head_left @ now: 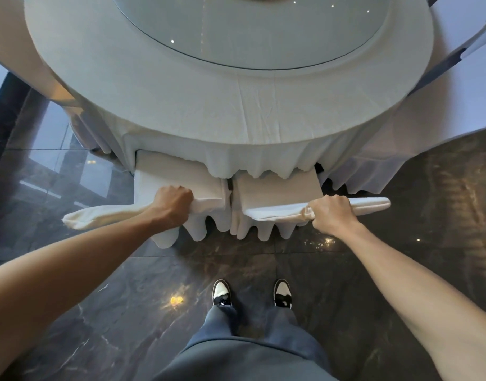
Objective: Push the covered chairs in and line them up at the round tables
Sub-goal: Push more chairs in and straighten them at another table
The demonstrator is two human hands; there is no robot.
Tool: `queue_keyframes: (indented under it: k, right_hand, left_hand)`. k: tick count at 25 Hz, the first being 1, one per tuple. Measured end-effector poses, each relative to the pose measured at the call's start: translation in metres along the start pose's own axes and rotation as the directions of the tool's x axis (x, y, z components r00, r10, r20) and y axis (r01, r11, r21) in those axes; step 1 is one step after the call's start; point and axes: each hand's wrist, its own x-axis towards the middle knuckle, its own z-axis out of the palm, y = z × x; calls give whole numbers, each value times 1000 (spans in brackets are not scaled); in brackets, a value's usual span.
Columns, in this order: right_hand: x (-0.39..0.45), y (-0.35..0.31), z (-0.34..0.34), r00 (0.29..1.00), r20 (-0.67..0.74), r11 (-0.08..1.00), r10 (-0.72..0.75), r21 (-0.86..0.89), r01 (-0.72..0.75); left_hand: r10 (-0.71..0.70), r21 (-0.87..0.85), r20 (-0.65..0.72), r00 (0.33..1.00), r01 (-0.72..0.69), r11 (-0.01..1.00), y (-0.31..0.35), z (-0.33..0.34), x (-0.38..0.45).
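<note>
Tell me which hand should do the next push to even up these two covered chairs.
Probably the left hand: it grips the left chair top, which looks angled and further out from the table. The right hand grips the right chair, which sits squarer.

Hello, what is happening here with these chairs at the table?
A person stands at a round table and holds two covered chairs, one in each hand. The left hand grips the top of the left chair; the right hand grips the top of the right chair. Both seats are already partly under the tablecloth, and the chairs stand side by side with a narrow gap between them.
</note>
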Motion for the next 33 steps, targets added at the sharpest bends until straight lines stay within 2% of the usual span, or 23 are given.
queue_keyframes:
  k: [5,13,18,23,29,33]
  right_hand:
    - [11,15,-12,1000,4,1000,13,-16,-13]
    - [13,-64,-17,997,-20,994,-77,75,78]
    - [9,-56,-16,997,4,996,-77,43,77]
    - [3,-61,-15,997,20,995,-79,54,78]
    - [15,-105,-16,988,-13,983,-152,106,153]
    - [20,-124,-18,994,1,991,-111,71,110]
  left_hand:
    - [30,80,67,997,-35,996,-14,22,-32]
    - [34,-92,-14,999,-35,995,-6,26,-30]
    - [-2,-159,-37,999,-4,987,-15,26,-34]
    - [5,-154,-57,998,-14,988,2,20,-31]
    - [-20,-112,-63,998,13,994,14,24,-29]
    - [-46,-130,-69,997,36,991,15,27,-27]
